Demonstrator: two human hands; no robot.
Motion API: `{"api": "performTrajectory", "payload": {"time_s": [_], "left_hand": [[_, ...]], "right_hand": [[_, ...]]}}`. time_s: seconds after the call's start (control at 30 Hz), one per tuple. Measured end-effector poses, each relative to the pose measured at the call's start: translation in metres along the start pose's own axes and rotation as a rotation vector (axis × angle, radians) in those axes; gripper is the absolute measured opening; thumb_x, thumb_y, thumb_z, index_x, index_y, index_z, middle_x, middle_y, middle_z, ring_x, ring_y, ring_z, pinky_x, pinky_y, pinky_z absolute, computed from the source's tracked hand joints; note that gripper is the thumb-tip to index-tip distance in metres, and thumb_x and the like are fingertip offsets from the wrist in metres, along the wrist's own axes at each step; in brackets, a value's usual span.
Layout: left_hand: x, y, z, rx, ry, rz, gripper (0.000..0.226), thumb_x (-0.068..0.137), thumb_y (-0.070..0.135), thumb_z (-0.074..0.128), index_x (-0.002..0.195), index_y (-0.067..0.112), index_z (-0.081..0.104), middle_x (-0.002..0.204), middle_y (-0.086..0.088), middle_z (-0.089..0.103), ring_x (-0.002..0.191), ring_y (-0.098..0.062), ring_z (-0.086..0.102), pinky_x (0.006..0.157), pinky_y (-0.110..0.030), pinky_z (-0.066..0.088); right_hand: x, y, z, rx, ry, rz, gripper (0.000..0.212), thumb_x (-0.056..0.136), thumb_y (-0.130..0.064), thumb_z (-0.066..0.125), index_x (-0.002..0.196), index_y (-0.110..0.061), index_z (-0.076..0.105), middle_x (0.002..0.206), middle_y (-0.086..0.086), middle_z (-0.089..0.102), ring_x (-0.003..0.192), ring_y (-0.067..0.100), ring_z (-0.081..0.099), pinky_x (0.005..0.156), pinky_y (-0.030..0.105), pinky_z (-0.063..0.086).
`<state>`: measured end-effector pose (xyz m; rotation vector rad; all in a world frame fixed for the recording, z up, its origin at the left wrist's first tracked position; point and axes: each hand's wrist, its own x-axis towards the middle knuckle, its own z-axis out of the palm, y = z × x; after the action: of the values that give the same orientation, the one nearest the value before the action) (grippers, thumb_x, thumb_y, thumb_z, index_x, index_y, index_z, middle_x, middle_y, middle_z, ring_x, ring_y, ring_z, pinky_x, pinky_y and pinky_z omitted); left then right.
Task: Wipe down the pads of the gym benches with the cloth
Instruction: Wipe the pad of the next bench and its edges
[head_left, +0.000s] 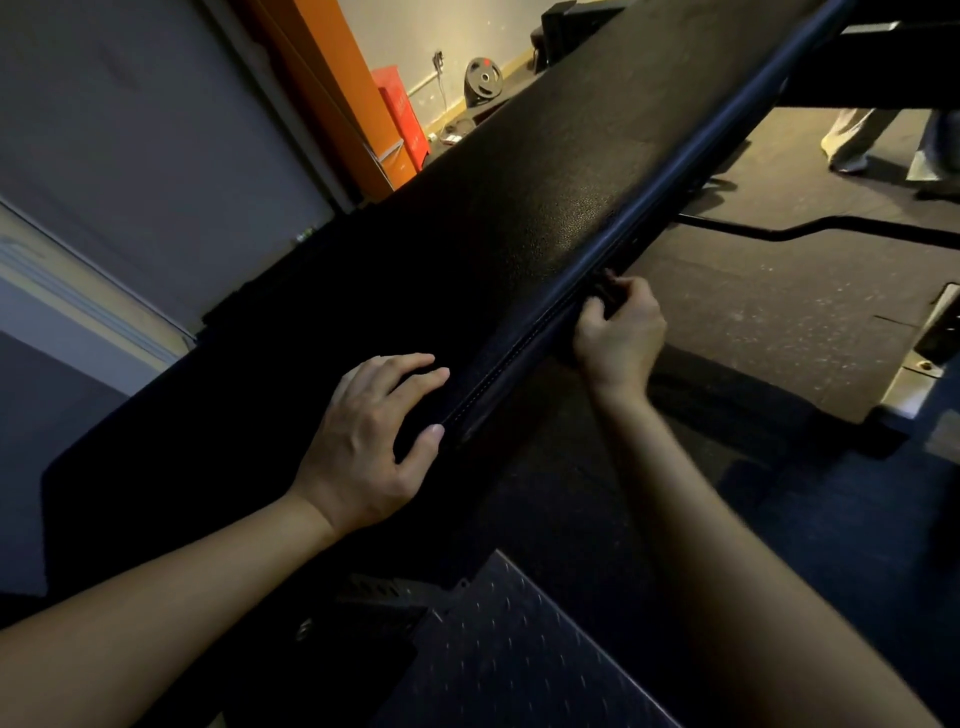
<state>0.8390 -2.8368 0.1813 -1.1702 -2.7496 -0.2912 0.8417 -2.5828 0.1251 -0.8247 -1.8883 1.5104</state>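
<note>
Gym room with dark speckled rubber floor (779, 322), a grey wall (130, 130) and an orange upright panel (322, 78) beyond and to the left of the hands. A long black bench pad (519, 182) with a textured top runs diagonally from beneath the hands up and away to the right, and its stitched seam passes between the two hands. The left hand (369, 441) rests on top of the pad near the seam with its fingers spread and lightly bent, fingertips on the surface and nothing held. The right hand (618, 332) is at the pad's side edge, just beyond the left hand, fingers curled in against the edge and pinching a small dark object (605, 285). Whether that object is the cloth or a part of the bench cannot be told. A black frame bar (779, 231) crosses the floor beyond the right hand. A ridged metal step (519, 649) lies between the forearms, nearer than both hands. Far beyond the hands, a weight plate (483, 78) leans at the back wall, with a red cabinet (402, 124) to its left. The lower legs of another person (852, 140) stand on the floor well beyond the right hand.
</note>
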Motion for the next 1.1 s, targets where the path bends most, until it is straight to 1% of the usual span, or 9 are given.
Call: {"api": "performTrajectory", "payload": {"time_s": [0.07, 0.23, 0.43, 0.53, 0.7, 0.83, 0.97, 1.03, 1.1], "left_hand": [[0.001, -0.001, -0.001, 0.005, -0.007, 0.001, 0.052, 0.091, 0.038, 0.054, 0.137, 0.016, 0.061, 0.144, 0.001, 0.053, 0.136, -0.02, 0.047, 0.117, -0.049, 0.033], [0.001, -0.001, -0.002, 0.017, -0.02, 0.009, 0.054, 0.09, 0.039, 0.052, 0.138, 0.015, 0.061, 0.144, -0.001, 0.054, 0.136, -0.022, 0.047, 0.116, -0.048, 0.034], [0.0, 0.002, -0.001, 0.02, -0.008, -0.001, 0.054, 0.091, 0.042, 0.051, 0.138, 0.017, 0.061, 0.144, 0.001, 0.053, 0.136, -0.02, 0.046, 0.118, -0.046, 0.031], [-0.001, 0.002, -0.002, 0.022, -0.004, 0.0, 0.054, 0.091, 0.042, 0.051, 0.138, 0.017, 0.061, 0.144, 0.001, 0.054, 0.135, -0.02, 0.046, 0.117, -0.044, 0.031], [0.0, 0.001, 0.0, 0.021, 0.002, 0.008, 0.053, 0.091, 0.042, 0.051, 0.138, 0.018, 0.06, 0.143, 0.002, 0.053, 0.136, -0.019, 0.046, 0.117, -0.047, 0.034], [0.0, 0.002, -0.002, 0.02, -0.009, -0.002, 0.052, 0.091, 0.04, 0.052, 0.138, 0.017, 0.06, 0.143, 0.001, 0.053, 0.136, -0.019, 0.046, 0.116, -0.05, 0.034], [-0.001, 0.0, -0.001, 0.015, -0.004, 0.005, 0.052, 0.091, 0.04, 0.051, 0.137, 0.017, 0.06, 0.143, 0.001, 0.053, 0.136, -0.019, 0.046, 0.116, -0.048, 0.034], [-0.001, -0.002, -0.001, 0.003, 0.004, 0.005, 0.051, 0.092, 0.039, 0.052, 0.137, 0.018, 0.06, 0.144, 0.002, 0.053, 0.136, -0.019, 0.046, 0.117, -0.047, 0.033], [-0.001, -0.002, 0.0, -0.003, 0.008, 0.005, 0.051, 0.092, 0.039, 0.052, 0.137, 0.018, 0.061, 0.144, 0.002, 0.054, 0.136, -0.019, 0.046, 0.117, -0.047, 0.034]], "right_hand": [[-0.046, -0.007, 0.009, 0.075, -0.02, -0.064, 0.021, 0.096, -0.005, 0.062, 0.117, -0.005, 0.065, 0.111, 0.009, 0.069, 0.104, 0.018, 0.066, 0.095, 0.032, 0.054], [-0.122, -0.008, -0.009, 0.292, -0.467, -0.23, 0.017, 0.091, -0.005, 0.071, 0.108, -0.009, 0.07, 0.103, -0.003, 0.072, 0.098, 0.005, 0.068, 0.09, 0.024, 0.053], [-0.018, 0.005, -0.041, 0.178, -0.103, -0.061, 0.021, 0.098, -0.011, 0.062, 0.119, -0.015, 0.058, 0.101, -0.015, 0.059, 0.093, -0.001, 0.06, 0.09, 0.03, 0.057], [-0.012, 0.006, -0.028, 0.156, -0.144, 0.023, 0.022, 0.1, -0.012, 0.058, 0.12, -0.02, 0.054, 0.1, -0.018, 0.055, 0.09, -0.002, 0.059, 0.091, 0.034, 0.058], [-0.06, 0.006, -0.013, 0.264, -0.206, -0.066, 0.016, 0.1, -0.012, 0.059, 0.109, -0.024, 0.055, 0.098, -0.009, 0.065, 0.086, -0.003, 0.067, 0.065, 0.017, 0.056], [-0.098, 0.004, -0.019, 0.302, -0.319, -0.117, 0.016, 0.1, -0.011, 0.06, 0.111, -0.023, 0.057, 0.108, -0.006, 0.068, 0.098, 0.007, 0.068, 0.076, 0.025, 0.058], [-0.107, 0.01, -0.035, 0.378, -0.696, -0.245, 0.012, 0.099, -0.015, 0.064, 0.111, -0.017, 0.061, 0.11, -0.006, 0.068, 0.106, 0.014, 0.067, 0.083, 0.031, 0.058], [-0.096, 0.016, -0.036, 0.394, -0.656, -0.148, 0.013, 0.092, -0.017, 0.068, 0.102, -0.012, 0.063, 0.1, -0.001, 0.069, 0.098, 0.016, 0.068, 0.082, 0.037, 0.055], [-0.077, 0.021, -0.036, 0.436, -0.442, -0.026, 0.011, 0.091, -0.01, 0.07, 0.096, -0.016, 0.062, 0.096, 0.003, 0.067, 0.093, 0.019, 0.065, 0.084, 0.044, 0.053]]}}
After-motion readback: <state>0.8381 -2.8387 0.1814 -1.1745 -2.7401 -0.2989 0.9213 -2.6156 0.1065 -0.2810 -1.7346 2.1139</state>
